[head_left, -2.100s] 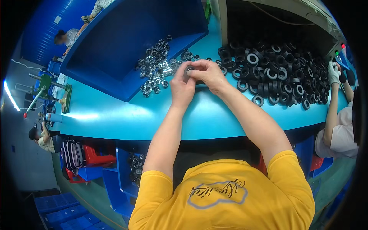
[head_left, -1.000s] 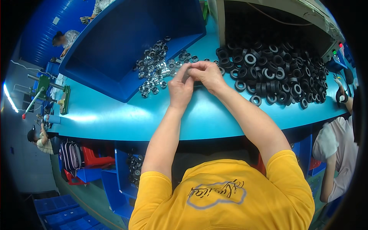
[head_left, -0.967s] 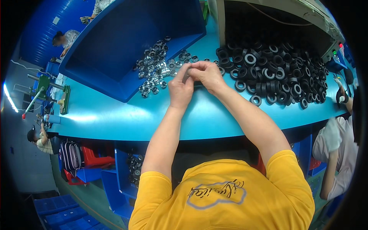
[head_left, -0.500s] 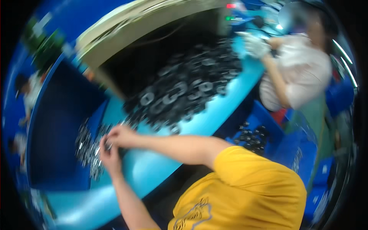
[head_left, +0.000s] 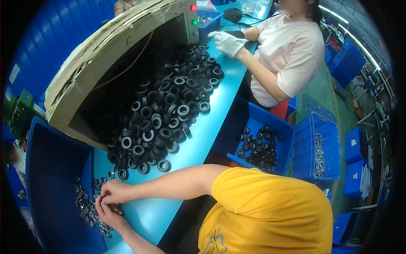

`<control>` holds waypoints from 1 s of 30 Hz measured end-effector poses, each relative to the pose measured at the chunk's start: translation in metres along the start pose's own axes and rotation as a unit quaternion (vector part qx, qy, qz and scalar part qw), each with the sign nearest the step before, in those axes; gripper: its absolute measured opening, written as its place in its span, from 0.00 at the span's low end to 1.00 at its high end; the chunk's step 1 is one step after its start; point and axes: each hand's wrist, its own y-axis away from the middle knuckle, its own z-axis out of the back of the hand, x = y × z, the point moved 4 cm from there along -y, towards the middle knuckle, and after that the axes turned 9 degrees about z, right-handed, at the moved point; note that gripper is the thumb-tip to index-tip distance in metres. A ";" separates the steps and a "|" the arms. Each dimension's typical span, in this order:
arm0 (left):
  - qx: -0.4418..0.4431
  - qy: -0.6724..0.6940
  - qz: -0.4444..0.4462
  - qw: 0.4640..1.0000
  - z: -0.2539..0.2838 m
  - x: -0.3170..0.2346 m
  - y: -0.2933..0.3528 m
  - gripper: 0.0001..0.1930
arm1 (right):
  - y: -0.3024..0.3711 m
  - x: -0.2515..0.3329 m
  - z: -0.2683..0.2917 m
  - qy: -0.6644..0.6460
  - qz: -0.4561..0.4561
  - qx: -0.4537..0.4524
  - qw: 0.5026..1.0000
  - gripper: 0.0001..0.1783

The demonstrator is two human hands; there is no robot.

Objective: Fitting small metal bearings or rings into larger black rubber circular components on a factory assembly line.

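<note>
My left hand (head_left: pixel 110 216) and my right hand (head_left: pixel 115 191) meet at the left end of the blue table, fingers closed and touching each other. What they hold between them is too small and covered to make out. Right beside them, small shiny metal parts (head_left: pixel 87 210) spill from a blue bin (head_left: pixel 59 186) that lies on its side. Beyond my right forearm spreads a big heap of black rubber rings (head_left: pixel 163 114). A few of the rings, such as a loose ring (head_left: pixel 163 165), lie close to that forearm.
A beige machine housing (head_left: pixel 114 46) with a dark opening stands behind the rings. Across the light-blue table (head_left: pixel 220 110), a co-worker in a white glove (head_left: pixel 228 43) stands at the far right. A blue bin (head_left: pixel 270 114) of black wheels and another bin (head_left: pixel 313 144) sit beside me.
The view has turned and sharpened, so the table and heap appear shifted left. My hands stay together beside the metal parts. The co-worker's gloved hand remains by the table.
</note>
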 end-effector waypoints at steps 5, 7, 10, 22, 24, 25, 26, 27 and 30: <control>-0.024 0.025 0.001 0.999 0.003 0.004 -0.002 0.17 | 0.002 -0.003 -0.003 -0.041 -0.030 0.011 0.999 0.17; 0.004 0.041 0.006 0.999 -0.015 -0.007 0.006 0.18 | 0.002 -0.001 0.005 -0.056 -0.046 0.004 0.997 0.16; 0.047 0.024 -0.001 0.999 -0.026 -0.017 0.013 0.21 | -0.002 -0.002 0.008 -0.066 -0.036 -0.015 0.997 0.16; 0.079 -0.077 -0.060 0.992 -0.018 -0.009 0.008 0.26 | -0.004 -0.009 0.007 0.049 0.030 -0.048 0.997 0.19; 0.080 -0.080 -0.075 0.991 -0.019 -0.007 0.007 0.25 | -0.005 -0.011 0.006 0.065 0.056 -0.064 0.994 0.17; 0.082 -0.084 -0.078 0.990 -0.022 -0.008 0.007 0.25 | -0.005 -0.013 0.007 0.075 0.068 -0.075 0.992 0.17; 0.084 -0.092 -0.073 0.990 -0.023 -0.009 0.008 0.25 | -0.006 -0.015 0.006 0.087 0.078 -0.087 0.989 0.16; 0.082 -0.101 -0.076 0.989 -0.023 -0.010 0.009 0.25 | -0.007 -0.017 0.003 0.098 0.084 -0.090 0.988 0.16; 0.077 -0.121 -0.098 0.985 -0.019 -0.005 0.009 0.25 | -0.007 -0.018 0.000 0.115 0.082 -0.074 0.987 0.16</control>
